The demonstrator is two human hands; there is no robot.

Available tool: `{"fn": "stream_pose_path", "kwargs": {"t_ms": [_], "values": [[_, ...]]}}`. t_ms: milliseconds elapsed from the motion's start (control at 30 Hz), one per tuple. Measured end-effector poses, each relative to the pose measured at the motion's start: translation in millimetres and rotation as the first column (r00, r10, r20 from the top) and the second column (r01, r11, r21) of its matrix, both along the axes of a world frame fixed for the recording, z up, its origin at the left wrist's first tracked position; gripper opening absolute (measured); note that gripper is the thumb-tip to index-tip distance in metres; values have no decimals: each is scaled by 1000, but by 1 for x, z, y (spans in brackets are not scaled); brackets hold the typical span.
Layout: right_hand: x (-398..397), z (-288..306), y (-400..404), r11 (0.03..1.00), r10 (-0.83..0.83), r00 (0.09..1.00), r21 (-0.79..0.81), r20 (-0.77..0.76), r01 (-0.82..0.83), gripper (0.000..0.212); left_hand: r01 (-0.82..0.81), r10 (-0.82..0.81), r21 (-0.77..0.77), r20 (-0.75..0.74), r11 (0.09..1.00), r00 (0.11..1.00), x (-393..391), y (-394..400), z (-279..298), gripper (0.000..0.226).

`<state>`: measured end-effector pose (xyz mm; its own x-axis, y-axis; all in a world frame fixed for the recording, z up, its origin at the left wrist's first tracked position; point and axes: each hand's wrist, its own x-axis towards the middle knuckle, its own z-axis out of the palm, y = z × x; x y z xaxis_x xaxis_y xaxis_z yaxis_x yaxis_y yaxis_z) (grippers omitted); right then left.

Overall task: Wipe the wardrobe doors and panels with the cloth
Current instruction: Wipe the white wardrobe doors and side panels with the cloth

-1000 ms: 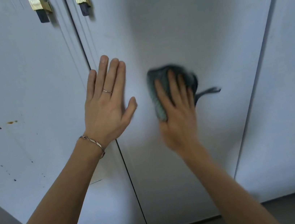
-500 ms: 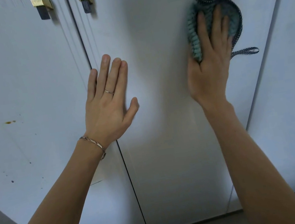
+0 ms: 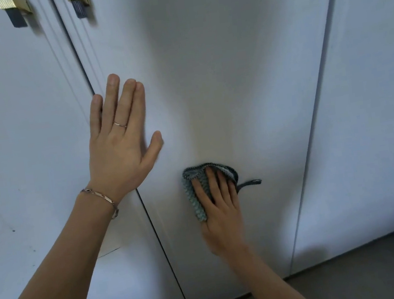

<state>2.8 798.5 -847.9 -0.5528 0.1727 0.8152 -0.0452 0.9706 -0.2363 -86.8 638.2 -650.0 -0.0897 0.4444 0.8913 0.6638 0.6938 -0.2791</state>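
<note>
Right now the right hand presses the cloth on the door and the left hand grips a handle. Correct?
Not quite. The head view shows the left hand flat against the door, below the handles, gripping nothing. The right hand does press the cloth on the door.

Grey floor (image 3: 361, 278) at the bottom; a silver bracelet (image 3: 102, 200), a thin ring (image 3: 120, 124).

White wardrobe door (image 3: 232, 81), teal cloth (image 3: 194, 200) flat against it

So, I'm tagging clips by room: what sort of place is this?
Probably a bedroom or dressing area: tall white wardrobe doors with gold-and-dark handles, reaching down to a grey floor.
</note>
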Motion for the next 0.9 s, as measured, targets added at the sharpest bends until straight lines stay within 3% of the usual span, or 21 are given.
{"fn": "stream_pose_path", "kwargs": {"t_ms": [133, 333, 467, 567, 800, 900], "values": [[-1, 45, 10, 998, 2, 995, -58, -102, -8, 74, -10, 10, -8, 1, 1000, 1000, 0, 0, 0, 76], [-11, 178, 55, 993, -71, 939, -114, -337, 34, 69, -8, 8, -1, 23, 1000, 1000, 1, 0, 0, 76], [-17, 214, 59, 978, -121, 900, -204, -418, 37, 68, 0, 0, -12, 34, 1000, 999, 2, -2, 2, 76], [-20, 198, 39, 980, -75, 905, -196, -419, -10, 65, -3, 4, -15, 39, 1000, 999, 3, -1, 2, 76], [-10, 65, -18, 992, 119, 989, 50, -82, -115, 66, -22, 24, -36, 65, 999, 998, 6, -3, 3, 75], [-10, 59, -8, 985, 124, 991, 124, -55, -116, 66, -4, 8, -46, 83, 999, 996, 6, -4, 5, 76]]}}
